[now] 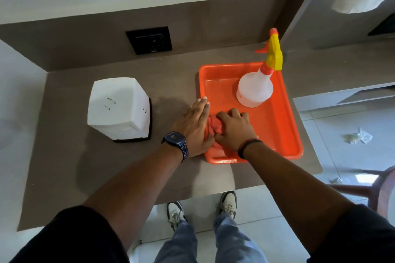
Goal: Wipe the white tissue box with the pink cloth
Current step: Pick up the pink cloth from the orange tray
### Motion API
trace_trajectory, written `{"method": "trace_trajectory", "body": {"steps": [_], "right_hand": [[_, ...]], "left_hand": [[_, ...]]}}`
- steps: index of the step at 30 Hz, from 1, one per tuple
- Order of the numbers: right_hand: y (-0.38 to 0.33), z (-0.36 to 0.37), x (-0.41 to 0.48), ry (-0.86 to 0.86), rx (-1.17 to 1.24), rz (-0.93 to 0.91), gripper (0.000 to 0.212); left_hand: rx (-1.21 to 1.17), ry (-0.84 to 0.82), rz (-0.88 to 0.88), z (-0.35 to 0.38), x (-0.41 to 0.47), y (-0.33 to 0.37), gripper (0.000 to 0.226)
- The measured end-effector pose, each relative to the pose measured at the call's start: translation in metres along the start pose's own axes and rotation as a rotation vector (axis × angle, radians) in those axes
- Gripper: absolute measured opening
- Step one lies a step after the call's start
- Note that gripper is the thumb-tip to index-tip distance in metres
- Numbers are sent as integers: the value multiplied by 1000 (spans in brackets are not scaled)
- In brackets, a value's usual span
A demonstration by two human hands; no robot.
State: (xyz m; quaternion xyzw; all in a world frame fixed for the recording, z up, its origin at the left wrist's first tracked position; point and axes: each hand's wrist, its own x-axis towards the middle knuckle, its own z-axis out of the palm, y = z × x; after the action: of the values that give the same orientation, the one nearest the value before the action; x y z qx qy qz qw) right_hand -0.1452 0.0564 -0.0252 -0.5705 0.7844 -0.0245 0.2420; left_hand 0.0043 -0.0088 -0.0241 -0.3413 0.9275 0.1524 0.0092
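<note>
Pink cloth: bunched into a crumpled wad in the near-left corner of the orange tray, squeezed between the two hands; only a small ridge of it shows between them, the rest is covered.

Right hand: lies palm down on the cloth inside the tray, knuckles up, fingers curled and gathered into the fabric so the wad sits under the palm and fingertips; a dark band circles the wrist.

Left hand: laid flat and extended, fingers pressed together and straight, pointing away from the person; the fingertips reach over the tray's left rim, the palm side touches the left edge of the cloth, the heel of the hand rests by the tray's near-left corner. A dark watch is on the wrist.

White tissue box: stands upright on the brown counter, left of the tray and apart from both hands; a few small dark marks show on its top face, and a dark base peeks out along its right and near edges.

Spray bottle: upright in the far part of the tray, white body, yellow and orange trigger head, clear of the right hand.

Wall socket: black, on the brown backsplash behind the counter.
</note>
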Motion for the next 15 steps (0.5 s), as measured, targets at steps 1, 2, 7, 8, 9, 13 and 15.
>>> {"method": "trace_trajectory", "body": {"steps": [1, 2, 7, 8, 9, 13, 15], "right_hand": [[-1, 1, 1, 18, -1, 5, 56], [-2, 2, 2, 37, 17, 17, 53], [-19, -19, 8, 338, 530, 170, 45], [-29, -28, 10, 406, 651, 181, 45], [-42, -35, 13, 467, 761, 168, 45], [-108, -44, 21, 523, 1042, 72, 46], [-137, -32, 23, 428, 1138, 68, 36]], "left_hand": [[-5, -13, -1, -2, 0, 0, 84], [-10, -25, 1, -4, 1, 0, 86], [-26, 22, -17, -46, 8, -20, 97], [-28, 65, -16, -62, 8, -29, 97], [-31, 109, -12, -79, 6, -38, 97], [17, 201, 15, -136, -8, -82, 104], [102, 132, -16, -153, -19, -105, 119]]}}
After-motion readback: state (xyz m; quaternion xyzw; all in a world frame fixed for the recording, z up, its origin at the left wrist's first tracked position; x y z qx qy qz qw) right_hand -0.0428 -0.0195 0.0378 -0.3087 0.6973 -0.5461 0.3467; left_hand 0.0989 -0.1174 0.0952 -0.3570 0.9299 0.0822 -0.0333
